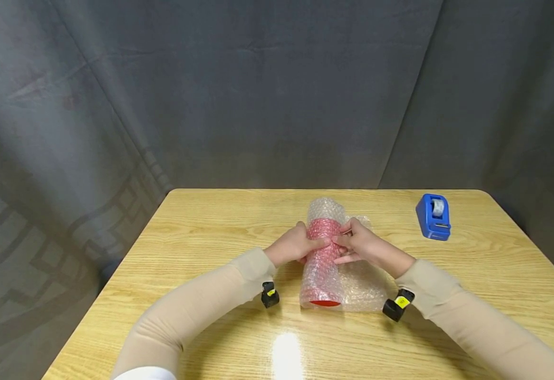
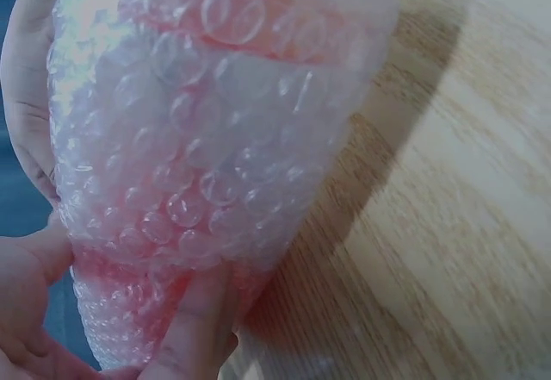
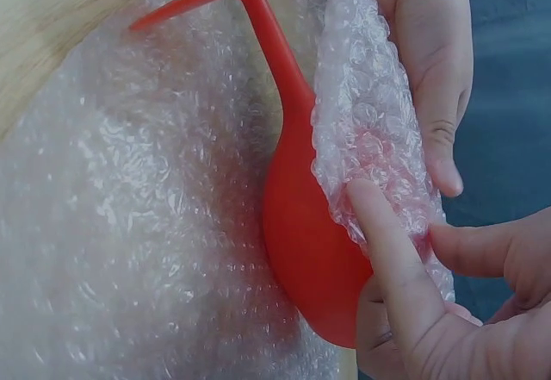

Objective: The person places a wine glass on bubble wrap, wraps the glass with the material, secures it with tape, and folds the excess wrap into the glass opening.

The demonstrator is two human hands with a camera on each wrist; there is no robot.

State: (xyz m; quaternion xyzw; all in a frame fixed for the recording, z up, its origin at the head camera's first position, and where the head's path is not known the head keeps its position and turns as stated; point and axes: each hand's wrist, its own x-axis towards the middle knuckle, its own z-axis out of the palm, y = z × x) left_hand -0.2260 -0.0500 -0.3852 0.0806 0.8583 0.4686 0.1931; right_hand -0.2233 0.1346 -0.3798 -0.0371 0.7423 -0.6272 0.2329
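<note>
A red wine glass (image 3: 310, 216) lies on its side on bubble wrap (image 3: 155, 182), its stem and foot showing in the right wrist view. In the head view the sheet (image 1: 321, 274) curls over the glass as a roll, with the red showing through. My left hand (image 1: 294, 244) grips the roll from its left side, thumb across the top. From the right, my right hand (image 1: 361, 244) pinches the edge of the wrap between thumb and fingers, close to the left thumb. A flat part of the sheet (image 1: 362, 285) spreads out under the right hand.
A blue tape dispenser (image 1: 433, 217) with a roll of clear tape stands at the right rear of the wooden table (image 1: 219, 221). Behind the table hangs a dark grey curtain (image 1: 277, 95). Small black wrist cameras are strapped to both wrists.
</note>
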